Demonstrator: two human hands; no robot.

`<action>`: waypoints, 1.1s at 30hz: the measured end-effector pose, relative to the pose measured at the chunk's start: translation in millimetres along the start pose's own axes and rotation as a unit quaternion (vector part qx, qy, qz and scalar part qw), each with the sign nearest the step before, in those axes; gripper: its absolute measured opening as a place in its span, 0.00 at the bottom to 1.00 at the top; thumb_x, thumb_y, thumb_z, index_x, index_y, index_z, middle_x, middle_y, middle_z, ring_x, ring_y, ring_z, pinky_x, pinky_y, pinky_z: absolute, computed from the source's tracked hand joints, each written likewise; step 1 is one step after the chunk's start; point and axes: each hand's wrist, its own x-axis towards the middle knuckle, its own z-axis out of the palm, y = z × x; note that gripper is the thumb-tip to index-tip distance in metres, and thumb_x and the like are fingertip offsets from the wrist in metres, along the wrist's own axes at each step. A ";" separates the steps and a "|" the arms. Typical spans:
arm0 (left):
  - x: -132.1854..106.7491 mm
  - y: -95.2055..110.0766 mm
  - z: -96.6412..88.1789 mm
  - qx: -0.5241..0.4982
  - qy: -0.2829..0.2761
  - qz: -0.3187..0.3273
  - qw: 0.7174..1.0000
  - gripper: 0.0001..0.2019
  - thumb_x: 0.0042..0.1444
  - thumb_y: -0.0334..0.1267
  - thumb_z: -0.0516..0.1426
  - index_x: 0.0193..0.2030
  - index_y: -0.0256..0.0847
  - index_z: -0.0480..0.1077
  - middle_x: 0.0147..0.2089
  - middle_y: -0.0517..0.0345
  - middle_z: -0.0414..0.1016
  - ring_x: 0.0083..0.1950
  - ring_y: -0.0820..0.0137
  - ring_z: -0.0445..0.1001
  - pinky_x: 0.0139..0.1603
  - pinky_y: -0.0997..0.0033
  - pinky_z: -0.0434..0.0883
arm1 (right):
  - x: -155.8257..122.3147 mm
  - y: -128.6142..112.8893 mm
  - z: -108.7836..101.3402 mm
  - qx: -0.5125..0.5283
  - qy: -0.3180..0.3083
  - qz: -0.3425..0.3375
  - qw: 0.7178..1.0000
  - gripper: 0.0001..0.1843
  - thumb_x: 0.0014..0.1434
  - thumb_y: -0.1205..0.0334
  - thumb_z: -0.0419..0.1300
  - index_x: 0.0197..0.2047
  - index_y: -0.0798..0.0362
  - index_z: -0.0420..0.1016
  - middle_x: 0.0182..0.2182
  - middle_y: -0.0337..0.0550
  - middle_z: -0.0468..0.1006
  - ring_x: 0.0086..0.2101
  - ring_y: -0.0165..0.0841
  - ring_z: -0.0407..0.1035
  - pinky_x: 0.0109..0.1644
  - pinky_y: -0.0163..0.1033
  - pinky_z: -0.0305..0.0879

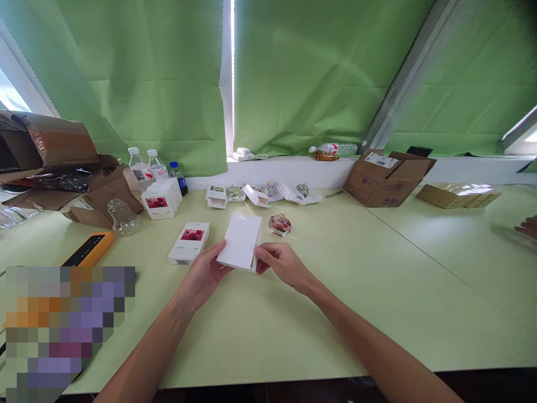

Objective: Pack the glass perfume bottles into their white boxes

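Note:
I hold a small white carton [241, 242] above the pale green table [335, 291], its plain side up. My left hand [205, 274] grips its near left corner, fingers curled round the edge. My right hand [282, 263] pinches its near right end. Just beyond the carton a pink round glass bottle [279, 225] rests on the table. A closed white box with a red flower print [189, 242] lies to the left of my left hand.
Opened boxes and small glass bottles [264, 193] line the back. A stack of flower-print boxes [162, 198], water bottles [142, 167] and torn cardboard [62, 168] sit at left. A brown carton [386, 179] stands at right. Another person's hand [527, 226] shows at the far right edge.

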 end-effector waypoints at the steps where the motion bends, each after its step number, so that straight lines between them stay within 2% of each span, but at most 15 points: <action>1: 0.0 -0.1 -0.1 0.002 0.000 0.000 1.000 0.14 0.58 0.41 0.57 0.47 0.36 0.74 0.55 0.48 0.73 0.53 0.63 0.71 0.49 0.68 0.72 | 0.0 0.2 0.1 0.001 0.000 -0.001 1.000 0.23 0.60 0.43 0.55 0.31 0.56 0.75 0.29 0.42 0.75 0.29 0.31 0.71 0.38 0.40 0.71; 11: 0.0 -1.0 -0.6 0.021 0.005 0.003 1.000 0.12 0.57 0.42 0.58 0.42 0.36 0.75 0.52 0.48 0.74 0.50 0.64 0.72 0.49 0.67 0.71 | 1.3 3.2 -0.4 0.001 -0.003 0.004 1.000 0.23 0.59 0.42 0.55 0.30 0.56 0.75 0.28 0.43 0.75 0.29 0.32 0.71 0.38 0.40 0.70; 19: -1.5 0.9 -3.0 0.060 -0.024 0.005 0.998 0.14 0.57 0.44 0.58 0.45 0.38 0.75 0.52 0.49 0.74 0.54 0.61 0.70 0.51 0.64 0.70 | -1.7 -0.4 -4.6 -0.010 -0.006 0.003 1.000 0.23 0.60 0.43 0.55 0.30 0.56 0.75 0.28 0.42 0.75 0.30 0.32 0.71 0.39 0.40 0.70; 22: -0.9 0.9 -3.7 0.080 -0.017 0.012 0.997 0.15 0.57 0.44 0.58 0.48 0.39 0.74 0.55 0.49 0.73 0.56 0.60 0.68 0.52 0.64 0.68 | -1.2 -0.8 -5.7 -0.012 0.003 0.010 1.000 0.22 0.59 0.43 0.56 0.34 0.55 0.76 0.30 0.43 0.76 0.30 0.32 0.71 0.38 0.40 0.71; 26: 0.5 -0.9 -4.5 0.131 0.022 0.032 0.991 0.18 0.55 0.43 0.60 0.52 0.41 0.72 0.56 0.50 0.72 0.57 0.59 0.68 0.54 0.62 0.66 | 0.6 -0.7 -6.6 -0.028 0.025 0.014 0.999 0.22 0.58 0.45 0.58 0.40 0.55 0.77 0.31 0.44 0.77 0.28 0.30 0.70 0.34 0.38 0.70; 30: 0.2 -1.2 -4.0 0.164 0.039 0.048 0.984 0.19 0.53 0.44 0.62 0.51 0.42 0.72 0.55 0.50 0.73 0.56 0.59 0.69 0.55 0.59 0.65 | 1.6 0.0 -8.5 -0.047 0.043 0.012 0.998 0.23 0.57 0.45 0.59 0.45 0.56 0.78 0.27 0.42 0.75 0.25 0.28 0.67 0.29 0.36 0.68; 33: 0.0 -0.3 -3.9 0.161 0.039 0.045 0.985 0.19 0.52 0.44 0.62 0.50 0.42 0.73 0.55 0.50 0.73 0.55 0.59 0.70 0.54 0.59 0.65 | 1.3 -0.1 -9.5 -0.045 0.036 0.014 0.998 0.24 0.57 0.45 0.58 0.46 0.56 0.78 0.29 0.43 0.76 0.26 0.29 0.68 0.30 0.36 0.68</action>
